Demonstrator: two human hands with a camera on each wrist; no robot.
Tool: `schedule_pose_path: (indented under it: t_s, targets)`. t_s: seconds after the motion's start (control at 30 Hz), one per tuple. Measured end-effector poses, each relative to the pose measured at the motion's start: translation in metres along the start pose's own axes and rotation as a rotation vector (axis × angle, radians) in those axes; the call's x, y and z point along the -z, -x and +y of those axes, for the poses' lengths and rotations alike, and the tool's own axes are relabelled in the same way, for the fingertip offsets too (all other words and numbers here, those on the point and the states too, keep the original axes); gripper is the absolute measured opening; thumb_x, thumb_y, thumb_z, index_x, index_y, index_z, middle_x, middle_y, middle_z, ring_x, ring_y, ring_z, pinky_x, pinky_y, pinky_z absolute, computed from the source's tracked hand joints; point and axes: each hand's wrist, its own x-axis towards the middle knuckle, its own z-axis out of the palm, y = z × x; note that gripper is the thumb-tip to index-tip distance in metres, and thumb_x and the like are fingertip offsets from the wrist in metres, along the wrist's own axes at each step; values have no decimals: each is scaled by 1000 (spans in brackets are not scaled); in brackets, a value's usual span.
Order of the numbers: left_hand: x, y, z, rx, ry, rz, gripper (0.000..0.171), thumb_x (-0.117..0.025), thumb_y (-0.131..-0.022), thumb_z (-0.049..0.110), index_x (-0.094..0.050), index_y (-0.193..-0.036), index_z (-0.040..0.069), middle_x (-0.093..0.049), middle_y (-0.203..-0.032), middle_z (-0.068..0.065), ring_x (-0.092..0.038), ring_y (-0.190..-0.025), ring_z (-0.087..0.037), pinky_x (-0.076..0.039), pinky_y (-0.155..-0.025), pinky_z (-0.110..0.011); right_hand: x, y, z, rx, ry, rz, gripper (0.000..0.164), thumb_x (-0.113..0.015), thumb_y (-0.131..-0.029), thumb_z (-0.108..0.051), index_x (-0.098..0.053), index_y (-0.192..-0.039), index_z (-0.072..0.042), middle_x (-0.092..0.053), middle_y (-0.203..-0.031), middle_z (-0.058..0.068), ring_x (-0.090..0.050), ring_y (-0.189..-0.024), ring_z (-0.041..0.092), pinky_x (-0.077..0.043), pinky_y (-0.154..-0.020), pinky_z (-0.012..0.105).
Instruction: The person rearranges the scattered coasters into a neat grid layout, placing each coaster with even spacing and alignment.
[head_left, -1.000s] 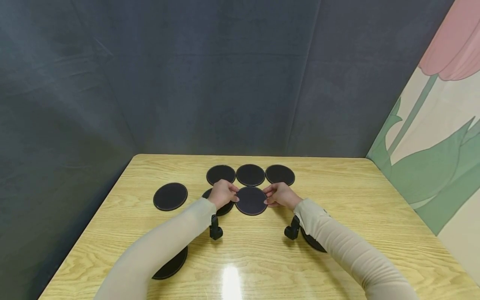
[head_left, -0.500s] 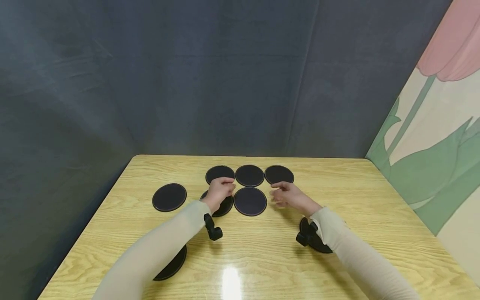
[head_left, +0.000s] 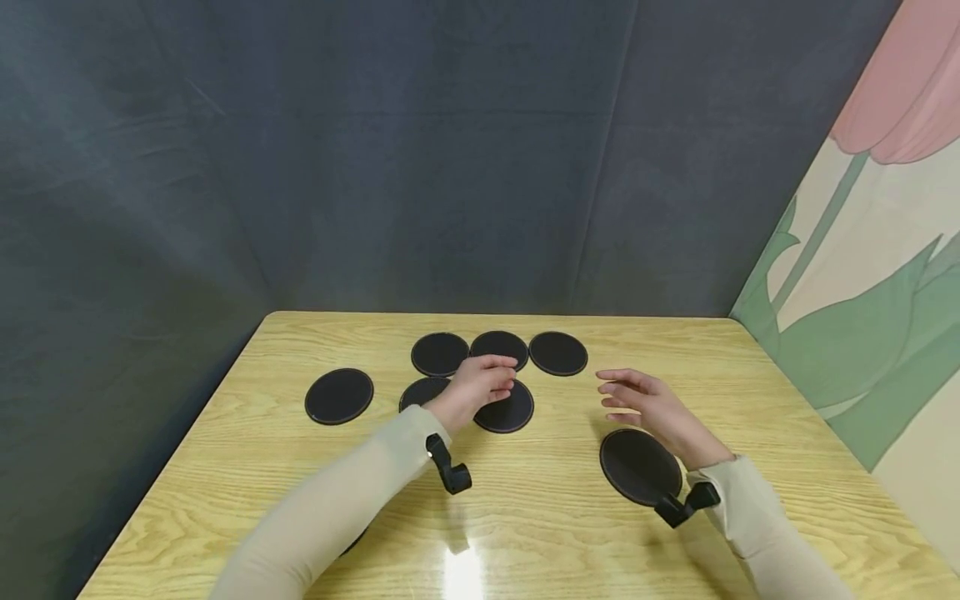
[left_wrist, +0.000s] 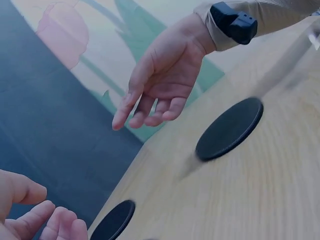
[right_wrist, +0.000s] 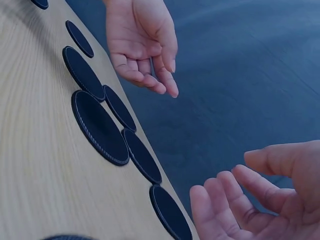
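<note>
Round black coasters with stitched edges lie on the table. My left hand [head_left: 476, 390], fingers loosely extended, hovers over the middle coaster of the second row [head_left: 512, 415] and holds nothing. Beside that one lies another coaster [head_left: 422, 394], partly covered by the hand. Three coasters form a back row, ending with the right one [head_left: 558, 354]. My right hand [head_left: 660, 417] is raised empty, fingers spread, just beyond a separate coaster [head_left: 636, 468]. In the right wrist view, the second-row coaster [right_wrist: 100, 127] lies close against the back-row ones.
A lone coaster [head_left: 339, 397] lies on the left side of the wooden table [head_left: 540, 533]. Another, near the front left, is almost wholly hidden under the left sleeve [head_left: 337, 500]. A dark curtain [head_left: 450, 167] hangs behind the table's far edge.
Both hands have let go of the middle second-row coaster, which stays in place. My right hand has moved right and toward me; my left hand has shifted right, over the coaster.
</note>
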Motion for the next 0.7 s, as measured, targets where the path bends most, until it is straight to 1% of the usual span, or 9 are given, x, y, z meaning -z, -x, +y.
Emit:
schedule_pose_path:
  t_s: [0.13, 0.23, 0.37, 0.5, 0.6, 0.7]
  targets:
    - [-17, 4, -7, -16, 10, -32, 28, -53, -98, 9, -60, -124, -1, -62, -106, -12, -60, -88, -20, -55, -83, -30, 7, 16, 9, -18, -21, 24, 46, -49, -103, -23, -41, -138, 6, -55, -115, -1, -60, -100, 10, -56, -83, 25]
    - [-31, 6, -13, -9, 15, -43, 28, -53, -98, 7, -61, -123, -2, -63, -108, -16, -59, -82, -16, -55, -85, -35, 12, 27, 17, -32, -26, 35, 39, -49, -103, -23, -47, -135, -1, -56, -114, -2, -61, -100, 9, -56, -83, 25]
    - [-50, 7, -23, 2, 12, -63, 29, -57, -95, 4, -61, -122, -4, -64, -100, -10, -57, -77, -11, -55, -89, -41, 22, 41, 25, -14, 4, 54, 31, -47, -103, -21, -52, -131, -8, -57, -111, -5, -62, -100, 9, -55, -84, 22]
    - [-68, 8, -33, 14, -10, -81, 29, -59, -93, 5, -63, -120, -3, -62, -94, -4, -57, -76, -10, -57, -85, -38, 31, 51, 29, -6, 32, 79, 33, -46, -103, -20, -50, -133, -4, -58, -110, -9, -63, -100, 6, -54, -84, 19]
    - [-80, 11, -40, 16, -44, -99, 28, -59, -91, 4, -64, -118, -3, -61, -92, -3, -58, -77, -12, -58, -81, -35, 36, 56, 32, -33, 53, 102, 40, -47, -103, -21, -47, -135, 3, -58, -110, -8, -62, -100, 3, -54, -84, 20]
    - [-90, 15, -46, 8, -67, -126, 30, -59, -89, 3, -63, -118, -4, -60, -90, -4, -58, -77, -15, -58, -79, -35, 40, 60, 35, -76, 99, 133, 46, -47, -103, -22, -43, -136, 10, -58, -110, -7, -62, -98, 2, -54, -84, 21]
